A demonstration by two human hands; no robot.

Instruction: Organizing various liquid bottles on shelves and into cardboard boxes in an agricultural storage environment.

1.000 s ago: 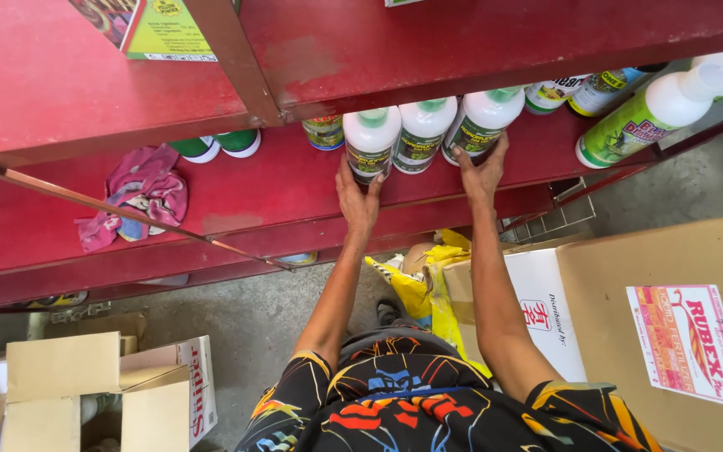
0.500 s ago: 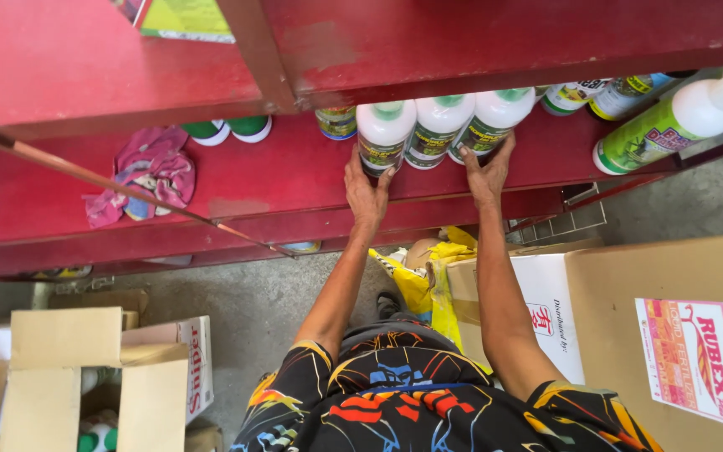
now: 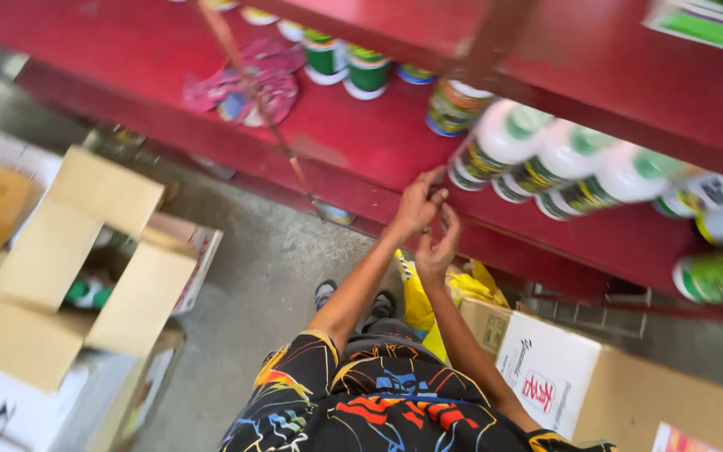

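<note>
Both hands meet at the front lip of the red metal shelf (image 3: 361, 151), just at seven o'clock of the row of white plastic bottles with green caps and dark labels (image 3: 546, 159). The left hand (image 3: 417, 203) has its fingers curled together near the edge; the right hand (image 3: 438, 248) is half cupped, fingers loosely apart, and neither visibly grips anything. The bottles stand packed close to the lip, so a knock from a wrist could tip one off onto the white cardboard box (image 3: 546, 368) below. The frame is motion-blurred, so label detail is unclear.
</note>
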